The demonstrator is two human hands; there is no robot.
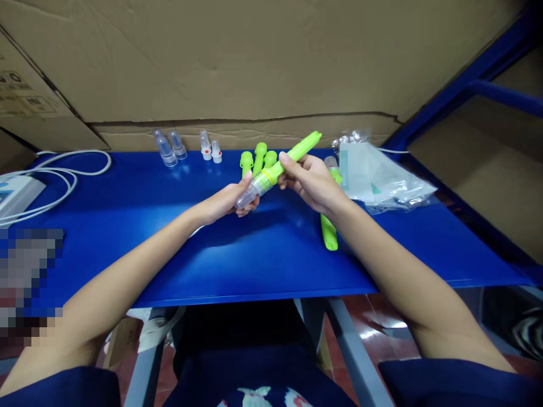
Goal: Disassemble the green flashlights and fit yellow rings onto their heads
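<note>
Both hands hold one lime-green tube (300, 148) with a clear ribbed cap (253, 190) on its lower left end, tilted up to the right above the table. My left hand (233, 198) is closed around the clear cap. Further up, my right hand (311, 178) pinches the green body between thumb and fingers. Just behind, several green pieces with ring-like ends (259, 155) stand close together, partly hidden by the tube. Another green tube with a clear cap (329, 233) lies on the table, partly covered by my right wrist.
Clear plastic caps (166, 151) and two small white-and-clear pieces (216, 152) stand at the back of the blue table (271, 265). Clear plastic bags (382, 175) lie at right. A white device (19, 195) with a looped cable (76, 169) sits at left. Cardboard (254, 62) walls the back.
</note>
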